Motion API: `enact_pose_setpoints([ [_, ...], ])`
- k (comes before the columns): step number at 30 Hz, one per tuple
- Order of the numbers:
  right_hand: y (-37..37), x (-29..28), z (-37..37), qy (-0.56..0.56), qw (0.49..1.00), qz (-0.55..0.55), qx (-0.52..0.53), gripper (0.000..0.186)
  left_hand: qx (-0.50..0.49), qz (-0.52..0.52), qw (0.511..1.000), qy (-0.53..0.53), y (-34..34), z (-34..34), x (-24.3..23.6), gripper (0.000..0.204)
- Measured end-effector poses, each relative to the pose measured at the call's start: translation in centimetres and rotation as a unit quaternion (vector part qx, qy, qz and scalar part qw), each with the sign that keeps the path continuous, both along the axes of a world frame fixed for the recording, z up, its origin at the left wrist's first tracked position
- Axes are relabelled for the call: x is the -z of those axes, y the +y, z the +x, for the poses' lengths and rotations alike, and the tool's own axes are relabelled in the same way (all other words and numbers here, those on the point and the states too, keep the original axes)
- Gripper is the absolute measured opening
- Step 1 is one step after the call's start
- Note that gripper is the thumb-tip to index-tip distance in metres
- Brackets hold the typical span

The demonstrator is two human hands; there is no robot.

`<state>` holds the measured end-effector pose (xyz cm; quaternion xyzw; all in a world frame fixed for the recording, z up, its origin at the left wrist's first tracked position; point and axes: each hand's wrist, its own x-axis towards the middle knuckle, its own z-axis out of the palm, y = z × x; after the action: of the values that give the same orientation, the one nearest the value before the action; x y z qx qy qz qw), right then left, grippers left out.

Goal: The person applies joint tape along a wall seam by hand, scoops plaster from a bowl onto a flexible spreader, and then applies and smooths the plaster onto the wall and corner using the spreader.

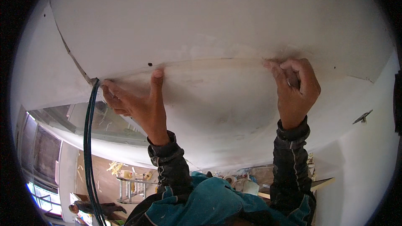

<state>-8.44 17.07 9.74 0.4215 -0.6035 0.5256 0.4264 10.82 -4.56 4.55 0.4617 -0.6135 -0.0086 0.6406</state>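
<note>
Left hand [140, 109] spread, right hand [299, 86] curled, both at pale strip [217, 64] on ceiling [217, 12]; dark cables [87, 132] near left hand.

Down below, a brown floor [94, 164] carried a metal ladder-like stand [133, 180], and pale yellow scraps [114, 168] lay loosely heaped near it.

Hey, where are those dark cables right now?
In the head view, the dark cables are on the left side, running down from the lower end of the dark seam, just left of the left hand.
</note>
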Motion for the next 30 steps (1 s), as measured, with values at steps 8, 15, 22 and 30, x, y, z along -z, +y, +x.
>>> enact_pose_setpoints([
  [8,3.4,0.1,-2.6,-0.001,1.0,0.018,-0.002,0.017,-0.026,-0.005,0.999,-0.04,-0.5,0.3,-0.1,0.132],
  [15,6.6,-1.0,-3.6,-0.129,0.991,0.023,-0.006,0.011,-0.03,-0.034,0.998,-0.05,-1.9,1.0,0.3,0.126],
  [22,10.9,-1.0,-7.6,-0.104,0.992,-0.021,0.066,0.011,-0.074,-0.067,0.993,-0.061,-2.1,0.5,0.5,0.118],
  [30,14.9,-0.3,-13.4,0.036,0.996,-0.005,0.081,0.011,-0.08,-0.094,0.991,-0.043,-2.6,0.3,0.3,0.117],
])
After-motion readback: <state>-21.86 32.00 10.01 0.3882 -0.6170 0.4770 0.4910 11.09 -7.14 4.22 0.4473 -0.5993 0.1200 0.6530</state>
